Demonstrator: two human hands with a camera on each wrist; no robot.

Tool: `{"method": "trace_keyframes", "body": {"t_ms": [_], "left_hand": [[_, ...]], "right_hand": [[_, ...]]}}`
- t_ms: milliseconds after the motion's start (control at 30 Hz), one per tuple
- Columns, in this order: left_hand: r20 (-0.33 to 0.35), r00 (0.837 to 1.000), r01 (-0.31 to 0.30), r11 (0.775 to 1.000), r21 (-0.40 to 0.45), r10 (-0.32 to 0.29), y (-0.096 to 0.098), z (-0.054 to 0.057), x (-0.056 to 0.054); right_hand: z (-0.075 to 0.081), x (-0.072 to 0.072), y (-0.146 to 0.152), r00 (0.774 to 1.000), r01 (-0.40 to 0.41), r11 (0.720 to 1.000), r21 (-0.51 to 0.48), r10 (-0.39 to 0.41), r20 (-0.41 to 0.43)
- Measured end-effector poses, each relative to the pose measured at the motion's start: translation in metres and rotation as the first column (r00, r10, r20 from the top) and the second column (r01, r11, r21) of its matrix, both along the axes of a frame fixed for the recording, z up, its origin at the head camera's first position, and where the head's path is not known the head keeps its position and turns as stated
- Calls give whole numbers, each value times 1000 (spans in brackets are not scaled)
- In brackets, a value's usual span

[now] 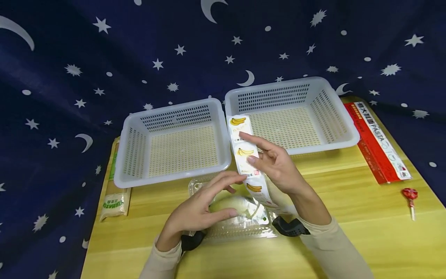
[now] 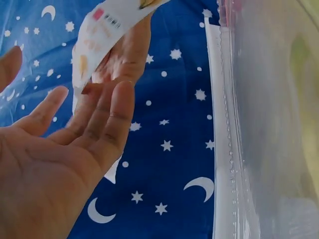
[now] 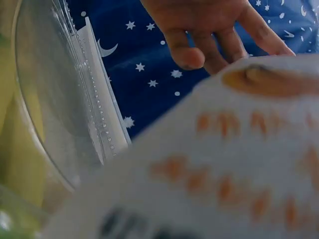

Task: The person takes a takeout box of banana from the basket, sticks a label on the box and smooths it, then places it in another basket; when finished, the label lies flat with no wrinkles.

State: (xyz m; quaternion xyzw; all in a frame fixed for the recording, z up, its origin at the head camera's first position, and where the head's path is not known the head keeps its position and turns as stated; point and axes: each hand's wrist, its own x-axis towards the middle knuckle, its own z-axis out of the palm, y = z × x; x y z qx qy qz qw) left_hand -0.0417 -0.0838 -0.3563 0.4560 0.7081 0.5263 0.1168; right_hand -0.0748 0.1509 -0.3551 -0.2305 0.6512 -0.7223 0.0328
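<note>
A white strip of banana stickers [image 1: 246, 159] hangs from my right hand [image 1: 278, 166], which pinches it with the thumb on the printed face. The strip's lower end curls down over a clear plastic clamshell container [image 1: 226, 228]. My left hand [image 1: 202, 205] is at the strip's left side, fingers extended and thumb apart, with a fingertip right at the edge. In the left wrist view, the strip [image 2: 102, 40] partly covers the right hand [image 2: 132, 55]. Blurred and close, the strip [image 3: 209, 164] fills much of the right wrist view, with the left hand [image 3: 209, 30] beyond it.
Two white plastic baskets [image 1: 170, 176] [image 1: 334, 143] stand side by side behind the hands. To the right lie a red pasta packet [image 1: 378, 143] and a red lollipop [image 1: 410, 193]. A brown-and-green packet [image 1: 116, 199] lies at the left, partly under a basket. Starry dark blue cloth [image 1: 139, 50] hangs behind.
</note>
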Motion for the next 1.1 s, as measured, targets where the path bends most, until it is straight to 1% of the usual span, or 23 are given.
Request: {"method": "trace_keyframes", "body": {"t_ms": [100, 167, 233, 300, 367, 433, 500, 567, 600, 633, 667, 767, 833, 867, 1000, 1100], "left_hand": [[-4, 1000, -16, 999, 33, 16, -1, -2, 1], [-8, 1000, -25, 997, 74, 26, -1, -3, 2], [-9, 999, -47, 990, 134, 49, -2, -3, 3], [17, 997, -75, 976, 204, 73, -2, -2, 2], [47, 995, -102, 958, 268, 93, -3, -2, 1], [75, 992, -118, 943, 311, 100, -5, -1, 0], [85, 991, -122, 935, 334, 99, -6, 0, -1], [81, 991, -132, 932, 336, 111, -7, 2, -1], [73, 989, -142, 932, 333, 125, -8, 3, -1], [61, 988, -155, 931, 330, 143, -8, 3, -1], [38, 984, -177, 929, 325, 174, -9, 4, 0], [-41, 963, -241, 919, 312, 266, -11, 7, 1], [-84, 951, -260, 917, 302, 297, -13, 8, 1], [-98, 948, -264, 920, 290, 303, -13, 9, 1], [-105, 956, -243, 942, 234, 273, -14, 9, 0], [-111, 959, -236, 949, 209, 262, -15, 8, -1]], "right_hand": [[0, 0, -5, 998, -61, 996, -67, 60, -17], [1, -1, -7, 994, -113, 987, -116, 112, -17], [3, 0, -8, 988, -157, 977, -144, 157, -12], [6, 2, -8, 977, -212, 965, -157, 214, 0], [9, 4, -7, 967, -254, 957, -138, 256, -7], [10, 7, -6, 960, -279, 958, -68, 276, -44], [10, 9, -6, 955, -286, 958, 14, 286, -77], [10, 11, -7, 956, -267, 960, 83, 275, -99], [9, 11, -8, 958, -257, 961, 102, 268, -105], [9, 12, -8, 961, -246, 963, 109, 257, -99], [8, 12, -8, 967, -231, 967, 104, 241, -89], [7, 11, -8, 976, -191, 977, 96, 199, -86], [7, 11, -8, 977, -181, 978, 100, 190, -93], [7, 11, -9, 977, -179, 978, 110, 190, -95], [8, 12, -11, 975, -177, 969, 174, 197, -102], [8, 12, -12, 975, -157, 962, 223, 187, -120]]}}
